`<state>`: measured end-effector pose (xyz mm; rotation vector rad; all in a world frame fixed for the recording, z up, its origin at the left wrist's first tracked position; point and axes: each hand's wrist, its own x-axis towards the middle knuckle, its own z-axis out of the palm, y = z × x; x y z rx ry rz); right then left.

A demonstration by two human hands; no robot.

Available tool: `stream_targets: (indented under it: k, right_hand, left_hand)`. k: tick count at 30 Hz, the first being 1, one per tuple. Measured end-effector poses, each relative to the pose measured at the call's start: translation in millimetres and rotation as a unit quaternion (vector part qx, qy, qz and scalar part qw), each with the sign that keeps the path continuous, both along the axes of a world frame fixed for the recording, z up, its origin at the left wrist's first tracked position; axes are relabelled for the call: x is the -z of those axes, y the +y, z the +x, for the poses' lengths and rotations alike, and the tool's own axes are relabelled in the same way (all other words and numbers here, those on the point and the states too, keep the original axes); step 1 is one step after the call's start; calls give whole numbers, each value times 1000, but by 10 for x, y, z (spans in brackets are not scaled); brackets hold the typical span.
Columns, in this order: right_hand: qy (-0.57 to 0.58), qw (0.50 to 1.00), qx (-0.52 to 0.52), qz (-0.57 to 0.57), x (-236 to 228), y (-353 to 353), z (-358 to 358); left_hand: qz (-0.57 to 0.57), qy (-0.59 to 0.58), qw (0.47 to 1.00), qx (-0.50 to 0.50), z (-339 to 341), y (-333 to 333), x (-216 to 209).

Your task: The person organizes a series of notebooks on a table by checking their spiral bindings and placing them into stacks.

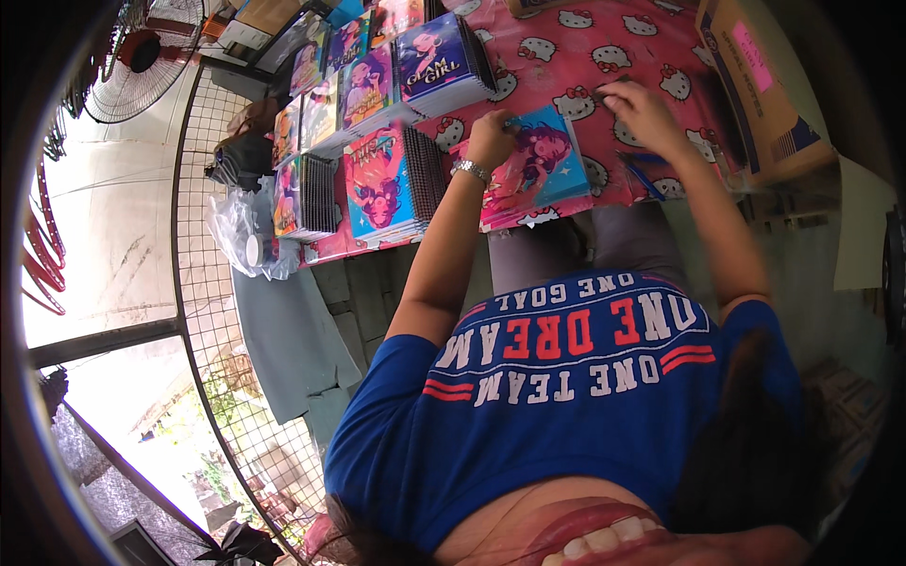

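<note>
A notebook cover (540,162) in blue and pink, printed with a drawn figure, lies in front of me near the table's edge. My left hand (493,139), with a metal watch on the wrist, is closed at the cover's upper left edge. A small bluish bit shows at its fingertips, too small to name. To the right, beyond the cover's far corner, my right hand (644,113) is raised over the tablecloth with its fingers pinched together. Something small and dark seems to show at those fingertips, but I cannot make it out.
Stacks of spiral notebooks (382,179) stand left of my left hand and behind it. A pink patterned tablecloth (528,80) covers the table. Blue pen-like things (646,179) lie near my right forearm. A cardboard box (769,94) stands at right, a plastic bag (247,231) hangs at left.
</note>
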<state>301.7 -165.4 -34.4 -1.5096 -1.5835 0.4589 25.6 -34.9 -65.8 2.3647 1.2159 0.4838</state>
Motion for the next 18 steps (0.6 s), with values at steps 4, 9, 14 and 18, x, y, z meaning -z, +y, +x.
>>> stream_targets:
  k: [4, 9, 14, 18]
  right_hand:
    - [36, 997, -47, 49, -7, 89, -365]
    - [67, 991, -62, 93, -127, 113, -463]
    - [69, 980, -105, 153, -490, -98, -511]
    - [53, 985, -104, 127, -471, -162, -632]
  left_hand:
    - [55, -112, 991, -45, -44, -116, 24]
    - [121, -157, 980, -29, -185, -230, -476]
    - [260, -52, 961, 81, -310, -654, -1042]
    - [269, -23, 961, 63, -213, -815, -996]
